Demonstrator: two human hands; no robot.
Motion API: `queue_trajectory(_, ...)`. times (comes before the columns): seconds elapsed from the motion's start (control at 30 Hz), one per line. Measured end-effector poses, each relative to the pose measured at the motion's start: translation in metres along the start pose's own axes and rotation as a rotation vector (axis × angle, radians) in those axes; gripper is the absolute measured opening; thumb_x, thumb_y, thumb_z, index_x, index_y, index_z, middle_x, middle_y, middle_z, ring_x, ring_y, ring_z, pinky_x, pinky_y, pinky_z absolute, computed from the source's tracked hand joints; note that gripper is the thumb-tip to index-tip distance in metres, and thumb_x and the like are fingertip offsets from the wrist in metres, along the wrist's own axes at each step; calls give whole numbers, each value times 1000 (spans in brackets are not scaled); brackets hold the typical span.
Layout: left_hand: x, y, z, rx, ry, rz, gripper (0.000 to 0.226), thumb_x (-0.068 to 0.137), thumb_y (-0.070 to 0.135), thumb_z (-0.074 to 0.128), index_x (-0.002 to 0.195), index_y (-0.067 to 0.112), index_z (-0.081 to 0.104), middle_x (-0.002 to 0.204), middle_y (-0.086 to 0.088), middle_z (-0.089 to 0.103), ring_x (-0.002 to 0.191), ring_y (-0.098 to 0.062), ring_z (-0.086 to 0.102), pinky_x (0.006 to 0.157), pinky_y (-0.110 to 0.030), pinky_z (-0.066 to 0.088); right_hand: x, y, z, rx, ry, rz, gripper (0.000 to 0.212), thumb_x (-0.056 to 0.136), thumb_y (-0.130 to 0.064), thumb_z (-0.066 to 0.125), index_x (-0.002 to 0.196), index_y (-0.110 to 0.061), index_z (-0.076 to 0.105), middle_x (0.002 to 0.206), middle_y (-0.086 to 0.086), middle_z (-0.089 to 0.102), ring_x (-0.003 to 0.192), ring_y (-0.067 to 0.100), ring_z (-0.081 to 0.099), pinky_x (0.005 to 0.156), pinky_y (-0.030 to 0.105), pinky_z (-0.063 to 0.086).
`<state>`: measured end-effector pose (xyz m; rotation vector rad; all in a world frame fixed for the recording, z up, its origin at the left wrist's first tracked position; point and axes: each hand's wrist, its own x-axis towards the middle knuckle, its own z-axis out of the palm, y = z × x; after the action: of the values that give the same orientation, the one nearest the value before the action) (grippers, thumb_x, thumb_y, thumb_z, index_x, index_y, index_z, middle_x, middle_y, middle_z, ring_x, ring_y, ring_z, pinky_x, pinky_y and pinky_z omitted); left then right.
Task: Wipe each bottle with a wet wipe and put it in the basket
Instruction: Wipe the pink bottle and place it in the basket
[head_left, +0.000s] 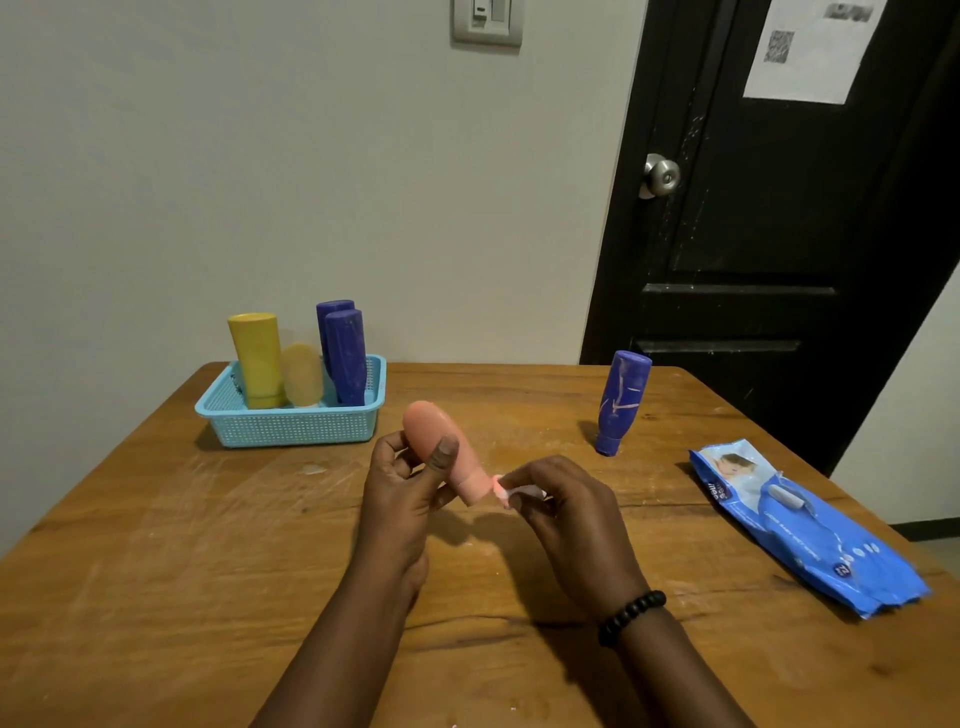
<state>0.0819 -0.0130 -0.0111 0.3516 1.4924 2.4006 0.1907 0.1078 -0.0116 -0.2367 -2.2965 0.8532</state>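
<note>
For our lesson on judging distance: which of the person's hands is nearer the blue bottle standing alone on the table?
Right. The right hand is left of and in front of the blue bottle; the left hand, gripping the pink bottle, is farther left.

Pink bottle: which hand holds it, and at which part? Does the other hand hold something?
The left hand grips the pink bottle around its body, cap end down. The right hand pinches a wipe against the cap.

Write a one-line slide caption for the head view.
Left hand grips a pink bottle while right hand wipes its cap end; four bottles stand in the basket.
</note>
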Motion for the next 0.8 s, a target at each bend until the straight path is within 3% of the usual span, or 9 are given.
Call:
queue_trajectory(0.07, 1, -2, 0, -29, 6, -24, 40, 82, 21, 73, 112, 33, 51, 117, 1, 63, 108, -20, 65, 76, -34, 57, 1, -2, -3, 18, 101, 31, 25, 85, -4, 69, 100, -24, 70, 102, -15, 63, 98, -5, 56, 79, 7, 45)
queue_trajectory(0.17, 0, -1, 2, -10, 0, -37, 60, 75, 24, 76, 126, 33, 45, 122, 0, 61, 111, -21, 64, 77, -36, 59, 1, -15, 0, 26, 240, -15, 26, 87, -9, 66, 108, -24, 67, 108, -13, 61, 102, -4, 55, 84, 8, 46)
queue_trajectory(0.33, 0, -2, 2, 29, 4, -25, 55, 83, 19, 74, 129, 33, 47, 122, 0, 62, 107, -22, 67, 83, -43, 61, -2, -23, 15, -190, 136, -201, 28, 83, -14, 57, 109, -20, 68, 108, -4, 59, 95, 5, 56, 75, 17, 53)
queue_trajectory(0.5, 4, -3, -3, -164, 76, -63, 54, 83, 12, 74, 130, 14, 48, 127, -11, 57, 103, -20, 67, 73, -32, 62, -10, -14, 14, 32, 309, 86, 30, 88, -6, 66, 106, -30, 66, 105, -15, 59, 101, -6, 54, 84, 10, 47)
queue_trajectory(0.6, 5, -4, 0, -217, 85, -105, 59, 80, 14, 75, 132, 11, 48, 127, -11, 57, 98, -19, 68, 73, -32, 62, -10, -21, 14, 138, 383, 140, 25, 90, -9, 65, 108, -27, 67, 106, -15, 59, 101, -5, 55, 83, 11, 47)
queue_trajectory(0.8, -3, -6, 3, -306, -95, -153, 52, 79, 15, 73, 126, 9, 51, 121, -15, 62, 100, -24, 72, 77, -35, 61, -4, -31, 23, 428, 462, 282, 19, 92, -16, 63, 104, -32, 64, 100, -15, 65, 92, 7, 61, 79, 38, 58)
